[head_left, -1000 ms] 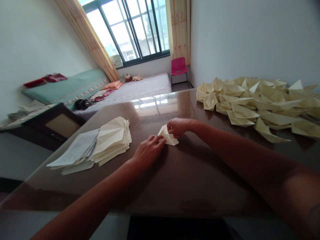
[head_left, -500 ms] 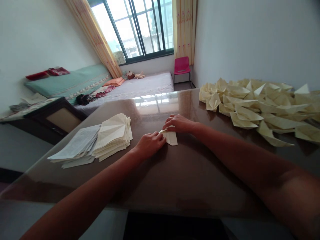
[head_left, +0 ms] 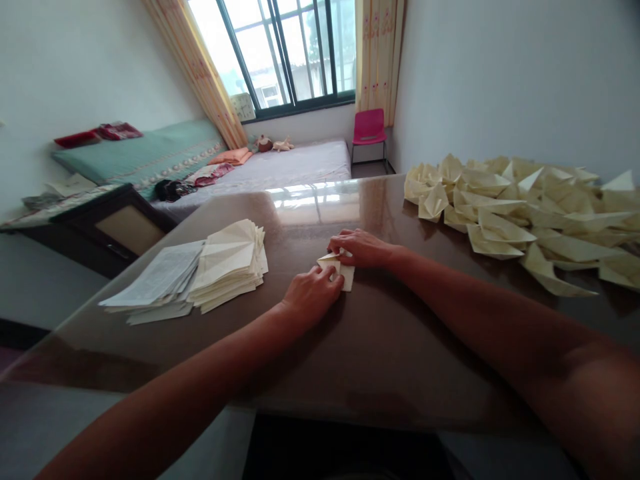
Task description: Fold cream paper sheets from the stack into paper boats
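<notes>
A small cream sheet of folded paper (head_left: 347,273) lies on the glossy brown table, between my two hands. My left hand (head_left: 316,290) grips its near left side, fingers curled over the edge. At the far edge, my right hand (head_left: 357,248) pinches a folded flap with thumb and fingertips. Parts of the paper are hidden under the fingers. Left of my hands sits a stack of cream paper sheets (head_left: 227,263), its top sheet creased. A large pile of folded paper boats (head_left: 500,207) covers the table's far right.
Printed grey-white sheets (head_left: 155,277) lie against the cream stack on the left. The brown table (head_left: 300,360) ends near me in a rounded edge. Beyond it are a bed (head_left: 300,163), a pink chair (head_left: 369,128) and a dark cabinet (head_left: 115,227).
My left hand has shifted slightly right onto the paper, and its fingers have curled more. The flap under my right fingers now shows a different fold. The view has shifted a little.
</notes>
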`<state>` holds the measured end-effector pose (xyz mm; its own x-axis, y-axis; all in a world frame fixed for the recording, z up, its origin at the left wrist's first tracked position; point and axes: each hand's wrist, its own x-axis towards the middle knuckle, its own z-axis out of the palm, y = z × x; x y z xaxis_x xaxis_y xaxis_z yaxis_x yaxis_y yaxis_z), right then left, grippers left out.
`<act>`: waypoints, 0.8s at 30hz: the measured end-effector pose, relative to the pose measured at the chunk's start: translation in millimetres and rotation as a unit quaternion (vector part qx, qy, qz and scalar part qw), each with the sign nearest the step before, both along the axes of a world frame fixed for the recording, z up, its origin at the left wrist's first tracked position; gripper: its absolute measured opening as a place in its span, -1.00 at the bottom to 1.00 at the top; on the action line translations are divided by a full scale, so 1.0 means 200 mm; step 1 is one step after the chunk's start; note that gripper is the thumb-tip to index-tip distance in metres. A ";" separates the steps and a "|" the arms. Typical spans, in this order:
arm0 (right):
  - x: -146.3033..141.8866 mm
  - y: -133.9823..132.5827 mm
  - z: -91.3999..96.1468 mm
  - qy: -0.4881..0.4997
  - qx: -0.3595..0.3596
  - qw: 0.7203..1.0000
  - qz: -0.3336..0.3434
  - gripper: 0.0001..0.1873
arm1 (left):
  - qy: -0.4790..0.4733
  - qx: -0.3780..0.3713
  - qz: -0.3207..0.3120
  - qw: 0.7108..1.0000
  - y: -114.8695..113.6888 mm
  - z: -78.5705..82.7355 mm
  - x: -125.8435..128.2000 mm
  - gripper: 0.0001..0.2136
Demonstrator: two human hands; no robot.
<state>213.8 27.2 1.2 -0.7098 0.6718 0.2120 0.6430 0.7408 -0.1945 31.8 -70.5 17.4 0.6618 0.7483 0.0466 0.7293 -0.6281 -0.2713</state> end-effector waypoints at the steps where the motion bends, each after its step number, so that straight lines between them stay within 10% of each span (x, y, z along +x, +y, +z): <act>1: 0.01 0.00 0.01 -0.007 0.005 1.000 -0.010 -0.79 | 0.007 -0.001 0.005 1.000 0.02 0.00 0.00 -0.80; 11: 0.04 0.04 0.00 0.031 -0.035 0.998 0.037 -0.79 | -0.058 -0.055 -0.067 0.995 0.24 0.01 -0.21 -0.77; 24: 0.03 0.03 0.06 -0.020 -0.057 0.993 0.103 -0.57 | 0.026 -0.086 -0.076 0.993 0.27 0.13 -0.14 -0.81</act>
<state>219.3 32.6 12.3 -0.8411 0.5292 0.1115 0.4886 0.8320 -0.2629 4.5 -15.6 43.5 0.7663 0.6330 -0.1099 0.6099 -0.7706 -0.1850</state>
